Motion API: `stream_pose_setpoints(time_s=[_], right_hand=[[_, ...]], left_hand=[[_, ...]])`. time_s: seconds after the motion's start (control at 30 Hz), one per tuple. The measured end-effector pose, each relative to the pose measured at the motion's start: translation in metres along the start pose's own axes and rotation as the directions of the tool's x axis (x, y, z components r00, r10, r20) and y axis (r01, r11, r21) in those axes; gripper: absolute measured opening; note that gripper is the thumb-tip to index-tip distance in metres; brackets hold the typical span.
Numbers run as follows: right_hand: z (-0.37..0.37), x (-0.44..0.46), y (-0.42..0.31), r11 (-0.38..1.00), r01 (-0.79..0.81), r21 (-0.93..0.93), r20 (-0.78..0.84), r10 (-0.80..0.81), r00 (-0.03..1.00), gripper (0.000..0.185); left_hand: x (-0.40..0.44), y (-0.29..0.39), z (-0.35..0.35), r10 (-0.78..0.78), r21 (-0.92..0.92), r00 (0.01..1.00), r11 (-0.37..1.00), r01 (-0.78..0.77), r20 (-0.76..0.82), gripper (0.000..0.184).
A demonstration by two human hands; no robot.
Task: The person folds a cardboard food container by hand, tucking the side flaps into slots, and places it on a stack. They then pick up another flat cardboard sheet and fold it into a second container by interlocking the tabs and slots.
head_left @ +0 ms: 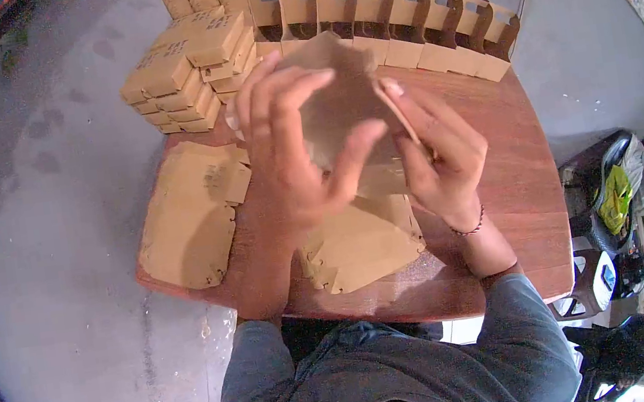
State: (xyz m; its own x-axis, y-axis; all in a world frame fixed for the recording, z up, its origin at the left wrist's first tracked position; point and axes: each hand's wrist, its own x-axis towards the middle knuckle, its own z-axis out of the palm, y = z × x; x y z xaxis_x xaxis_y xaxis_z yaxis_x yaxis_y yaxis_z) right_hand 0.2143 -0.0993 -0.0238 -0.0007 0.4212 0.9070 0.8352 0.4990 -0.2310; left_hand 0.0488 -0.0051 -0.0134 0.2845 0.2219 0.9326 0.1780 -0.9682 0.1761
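Observation:
Raised above the table, a partly folded cardboard box [344, 92] shows its shaded inner side, a little blurred. My right hand [444, 140] pinches its right edge between thumb and fingers. In front of the box's left part is my left hand [294, 140], its fingers curved and its thumb held apart; whether it touches the cardboard I cannot tell. Below the hands lies a flat cardboard blank [365, 248] with slotted edges, partly covered by the forearm. To the left, more flat cardboard blanks [187, 227] lie by the table edge.
Closed cardboard boxes [167, 71] with printed lids are stacked at the back left of the wooden table [514, 176]. Along the back edge stands a row of several cardboard carriers [416, 22] with handle holes. A stool [593, 279] and bags [617, 190] are at the right.

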Motion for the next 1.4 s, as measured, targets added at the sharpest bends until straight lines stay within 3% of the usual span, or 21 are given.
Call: stream_pose_setpoints(time_s=[0.13,0.27,0.33,0.43,0.53,0.57,0.67,0.83,0.93,1.0,1.1,1.23,1.33,1.4], right_hand=[[0.005,0.001,-0.012,0.999,0.029,0.023,0.072,-0.031,0.997,0.045],[0.012,-0.001,-0.009,0.998,0.060,0.011,0.087,-0.061,0.994,0.051],[0.012,0.000,-0.016,0.998,-0.031,0.057,0.177,0.020,0.984,0.059],[0.007,0.001,-0.020,0.995,-0.036,0.090,0.251,0.012,0.968,0.065],[-0.001,0.004,-0.011,0.988,-0.075,0.134,0.253,0.039,0.967,0.064],[-0.001,0.004,-0.010,0.948,-0.237,0.212,0.224,0.190,0.956,0.068],[0.001,0.008,0.003,0.917,-0.292,0.273,0.101,0.274,0.956,0.073],[0.002,0.004,0.006,0.928,-0.269,0.257,0.104,0.250,0.963,0.072],[0.009,0.003,0.006,0.920,-0.262,0.290,0.126,0.235,0.964,0.061],[0.012,0.005,0.014,0.987,0.017,0.157,0.154,-0.042,0.987,0.050],[0.012,0.007,0.018,0.984,0.158,0.080,0.153,-0.169,0.974,0.044],[0.007,0.009,0.022,0.980,0.197,0.025,0.212,-0.198,0.957,0.043],[0.002,0.008,0.021,0.986,0.156,0.052,0.219,-0.163,0.962,0.041],[-0.001,0.008,0.024,0.969,0.246,-0.032,0.248,-0.231,0.941,0.040]], left_hand=[[0.001,0.007,-0.004,0.010,-0.009,0.999,1.000,-0.009,0.036,0.055],[-0.003,0.004,0.000,-0.053,-0.036,0.994,0.998,0.057,0.100,0.036],[-0.003,0.002,0.001,-0.077,-0.011,0.990,0.997,0.079,0.120,0.030],[-0.002,0.000,0.000,-0.120,-0.129,0.982,0.982,0.139,0.146,0.021],[-0.006,0.005,-0.004,-0.172,-0.217,0.980,0.958,0.190,0.099,0.016],[-0.007,0.009,-0.008,-0.228,-0.169,0.960,0.952,0.255,0.162,0.014],[-0.006,0.019,-0.011,-0.313,-0.131,0.920,0.928,0.350,0.237,0.012],[-0.006,0.028,-0.005,-0.358,-0.080,0.897,0.918,0.389,0.258,0.012],[-0.007,0.024,-0.004,-0.374,-0.013,0.863,0.916,0.402,0.339,0.011],[-0.006,0.023,-0.005,-0.421,-0.030,0.829,0.886,0.463,0.368,0.011],[-0.007,0.014,-0.006,-0.417,-0.074,0.824,0.876,0.477,0.382,0.010],[-0.005,0.011,-0.009,-0.444,0.018,0.782,0.874,0.486,0.437,0.009],[-0.009,0.008,-0.007,-0.414,-0.033,0.785,0.876,0.481,0.461,0.010],[-0.014,0.003,-0.005,-0.445,-0.189,0.745,0.783,0.593,0.497,0.012]])
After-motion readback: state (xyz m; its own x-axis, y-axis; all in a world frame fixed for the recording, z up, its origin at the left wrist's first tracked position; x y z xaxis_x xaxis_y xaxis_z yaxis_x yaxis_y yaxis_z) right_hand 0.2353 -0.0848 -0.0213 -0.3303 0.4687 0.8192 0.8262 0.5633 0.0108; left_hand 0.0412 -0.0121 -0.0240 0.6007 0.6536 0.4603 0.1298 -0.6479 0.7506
